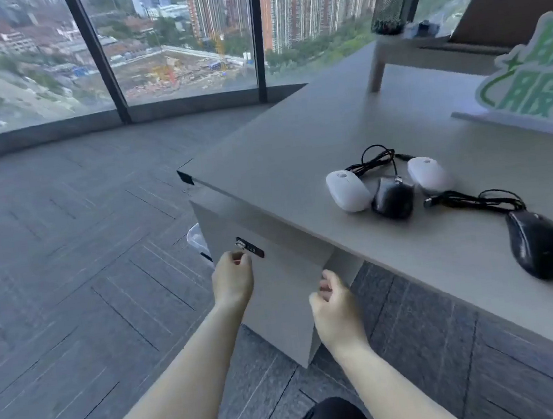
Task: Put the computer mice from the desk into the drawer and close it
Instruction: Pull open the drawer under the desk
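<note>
Two white mice (347, 191) (429, 173) and a small black wired mouse (393, 197) lie together on the grey desk (280, 160). A larger black wired mouse (537, 245) lies nearer the front edge. Under the desk corner is the grey drawer front (278, 295), which looks shut, with a black lock plate (255, 249). My left hand (232, 276) has its fingers pinched at a small silver key in that lock. My right hand (336, 309) curls its fingers around the front's right edge.
A black mesh pen holder (390, 7) stands on a low riser shelf (422, 51) at the back. A green and white sign (535, 76) stands at the right. A clear plastic bin (195, 239) sits on the carpet behind the drawer unit. Windows line the far side.
</note>
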A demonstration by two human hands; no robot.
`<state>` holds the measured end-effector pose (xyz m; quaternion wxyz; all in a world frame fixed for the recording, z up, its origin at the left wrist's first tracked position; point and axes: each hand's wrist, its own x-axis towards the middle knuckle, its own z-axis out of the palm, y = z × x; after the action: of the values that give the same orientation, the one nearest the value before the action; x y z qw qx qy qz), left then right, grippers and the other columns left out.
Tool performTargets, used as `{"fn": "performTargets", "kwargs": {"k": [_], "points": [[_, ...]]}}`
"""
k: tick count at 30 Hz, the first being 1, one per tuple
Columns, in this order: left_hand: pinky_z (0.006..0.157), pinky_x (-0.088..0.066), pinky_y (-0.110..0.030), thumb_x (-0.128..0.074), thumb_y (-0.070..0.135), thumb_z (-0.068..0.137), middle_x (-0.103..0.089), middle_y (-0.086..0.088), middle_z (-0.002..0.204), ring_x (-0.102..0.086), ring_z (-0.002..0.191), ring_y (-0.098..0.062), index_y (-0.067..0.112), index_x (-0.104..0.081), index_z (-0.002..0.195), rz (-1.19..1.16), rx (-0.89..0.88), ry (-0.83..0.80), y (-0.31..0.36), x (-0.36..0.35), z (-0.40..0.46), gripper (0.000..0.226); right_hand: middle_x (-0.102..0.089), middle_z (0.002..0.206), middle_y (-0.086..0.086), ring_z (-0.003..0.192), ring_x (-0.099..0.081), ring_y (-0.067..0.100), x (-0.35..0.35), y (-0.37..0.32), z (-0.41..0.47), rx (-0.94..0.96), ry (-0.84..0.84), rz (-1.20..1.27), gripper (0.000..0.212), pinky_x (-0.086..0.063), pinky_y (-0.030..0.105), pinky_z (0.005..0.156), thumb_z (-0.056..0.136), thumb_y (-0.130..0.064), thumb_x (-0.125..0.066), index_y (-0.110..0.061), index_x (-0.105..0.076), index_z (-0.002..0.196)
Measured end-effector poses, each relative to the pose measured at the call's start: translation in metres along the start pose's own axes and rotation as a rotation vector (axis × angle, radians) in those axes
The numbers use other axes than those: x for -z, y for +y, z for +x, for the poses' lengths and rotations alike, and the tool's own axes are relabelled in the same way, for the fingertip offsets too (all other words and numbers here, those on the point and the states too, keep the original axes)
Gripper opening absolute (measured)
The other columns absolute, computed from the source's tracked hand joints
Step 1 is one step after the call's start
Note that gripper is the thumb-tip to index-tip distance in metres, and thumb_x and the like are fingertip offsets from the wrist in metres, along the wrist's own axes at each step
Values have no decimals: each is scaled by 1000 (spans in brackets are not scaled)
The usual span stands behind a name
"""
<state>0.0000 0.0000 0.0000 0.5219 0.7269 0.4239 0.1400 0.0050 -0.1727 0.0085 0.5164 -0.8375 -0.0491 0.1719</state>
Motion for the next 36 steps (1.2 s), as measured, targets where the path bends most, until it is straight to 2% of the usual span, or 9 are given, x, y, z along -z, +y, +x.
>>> {"fn": "performTargets", "kwargs": {"k": [3,9,17,22,26,29,31,33,36], "points": [[89,-56,-52,-44,19,93,-62,-8,74,-64,80,-30,12,-57,73,-234,202,18,-10,-12,32,25,-50,144,15,128,-53,26,-9,4,20,-108,88,21,57,-45,35,100,94,-11,-48,-7,-32,149],[80,-58,-45,-46,25,97,-59,-9,73,-63,82,-33,-1,-59,102,-444,336,23,-14,-35,72,29,-68,121,13,109,-65,29,-21,13,38,-138,192,21,39,-53,39,92,88,-9,-49,-4,-60,124],[69,-58,-46,-48,19,98,-50,-9,81,-61,92,-34,1,-53,101,-477,377,30,-20,-42,95,18,-72,113,11,100,-69,25,-26,17,37,-111,259,20,35,-52,29,79,87,-3,-48,-3,-64,118],[56,-58,-42,-45,18,98,-55,-16,97,-62,100,-37,-3,-57,112,-439,368,57,-23,-34,86,28,-76,95,6,83,-69,23,-24,15,21,-65,199,-48,28,-54,32,67,83,-4,-47,-8,-68,101],[65,-60,-47,-45,20,98,-56,-20,117,-60,106,-35,3,-54,110,-419,396,97,-45,-3,64,23,-70,74,-3,62,-56,9,-22,16,-12,4,108,-72,18,-40,24,53,92,-18,-50,-14,-67,85],[61,-61,-46,-47,22,98,-56,-20,123,-60,108,-35,3,-55,117,-419,426,100,-68,30,45,28,-51,48,-7,49,-42,7,-24,19,-39,86,6,-99,40,-31,25,50,95,-34,-53,-15,-55,59],[62,-61,-46,-47,21,98,-55,-18,127,-60,108,-36,4,-54,121,-431,434,108,-81,52,30,30,-57,51,-5,52,-49,11,-29,21,-54,131,-56,-162,41,-37,28,51,94,-36,-54,-13,-60,62],[67,-61,-47,-46,21,99,-55,-16,126,-63,100,-34,3,-53,123,-454,444,125,-94,74,14,31,-69,64,-1,65,-62,15,-36,21,-69,152,-121,-210,35,-48,32,60,93,-37,-56,-12,-70,73],[69,-60,-48,-45,18,99,-58,-15,123,-64,101,-33,3,-54,120,-509,442,148,-114,103,-9,28,-70,66,-2,68,-65,17,-48,21,-94,146,-255,-199,32,-53,35,66,91,-39,-59,-13,-73,76]]}}
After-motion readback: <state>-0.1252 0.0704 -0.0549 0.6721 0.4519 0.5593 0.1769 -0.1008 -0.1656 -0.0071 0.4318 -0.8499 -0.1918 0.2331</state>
